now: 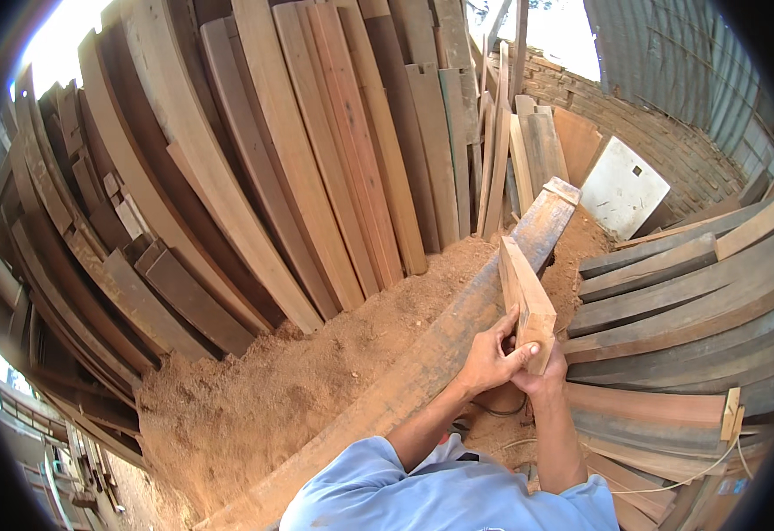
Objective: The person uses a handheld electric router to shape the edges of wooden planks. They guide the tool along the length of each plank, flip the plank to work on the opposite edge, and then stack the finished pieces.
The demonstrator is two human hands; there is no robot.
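Both hands hold a short, thick wooden block (pixel 521 288), its near end raised toward me and its far end over a long beam. My left hand (pixel 495 358) grips the block's left side near its close end, thumb across the end face. My right hand (pixel 546 372) wraps the same end from below and the right, its fingers partly hidden by the wood. Under the block, the long worn beam (pixel 413 363) runs from the lower left up to the far right, with a small wooden piece (pixel 563 189) across its far end.
Tall planks (pixel 298 159) lean along the left and back. Brown sawdust (pixel 254 403) is heaped between them and the beam. Stacked boards (pixel 670 327) lie at right, with a thin cord (pixel 661 488) over the lower ones. A white panel (pixel 624 188) leans near a brick wall (pixel 670 159).
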